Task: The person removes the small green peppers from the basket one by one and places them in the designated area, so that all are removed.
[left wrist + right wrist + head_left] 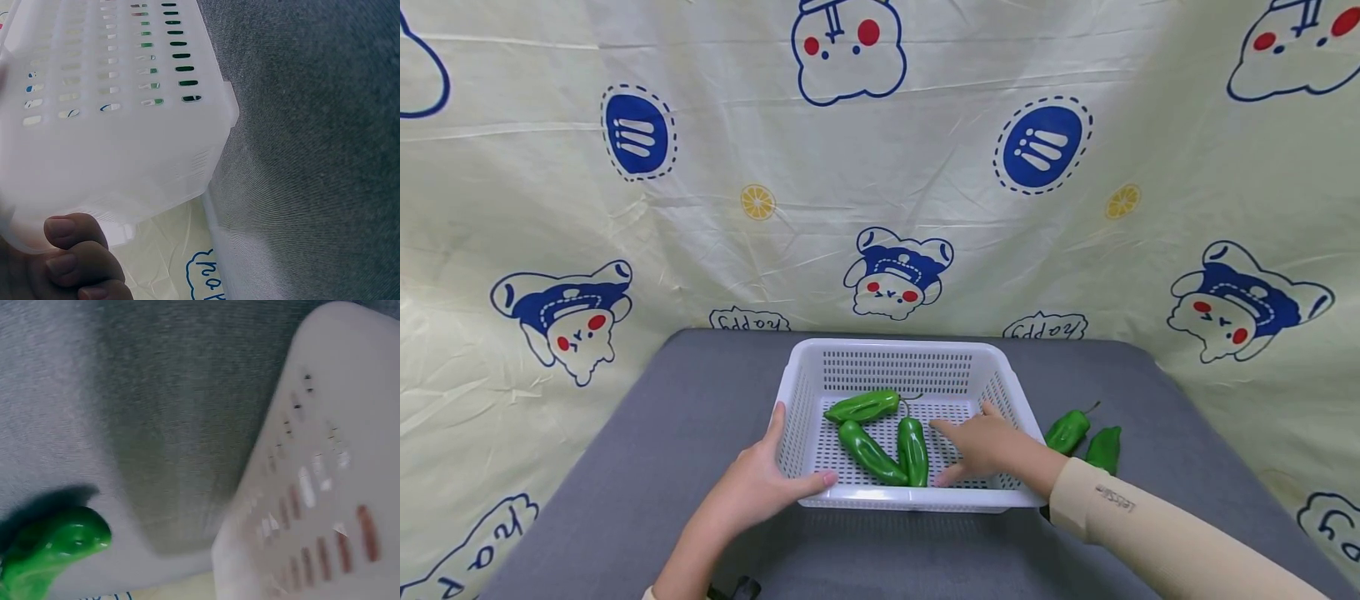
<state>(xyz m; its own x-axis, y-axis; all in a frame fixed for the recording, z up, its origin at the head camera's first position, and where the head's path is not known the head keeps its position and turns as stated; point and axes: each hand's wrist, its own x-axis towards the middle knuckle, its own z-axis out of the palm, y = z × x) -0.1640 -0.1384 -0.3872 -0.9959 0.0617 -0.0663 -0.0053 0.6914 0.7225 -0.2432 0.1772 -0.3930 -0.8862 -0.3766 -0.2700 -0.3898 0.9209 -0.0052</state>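
A white plastic basket [917, 497] with slotted walls stands on the grey table. Three long green peppers lie in it: one pepper [863, 407] crosswise behind, a second [870, 452] slanting in front, a third [913, 451] beside it. My left hand [758, 483] grips the basket's near left corner, its thumb along the front rim; curled fingertips [62, 265] show against the outside in the left wrist view. My right hand [981, 442] reaches over the right rim into the basket, fingers spread and holding nothing, just right of the third pepper.
Two more green peppers lie on the table right of the basket: one pepper [1067, 432] and another [1104, 450], both partly covered by the right sleeve [1157, 517]. A printed cream cloth [700, 225] hangs behind the table [700, 392] and along its sides.
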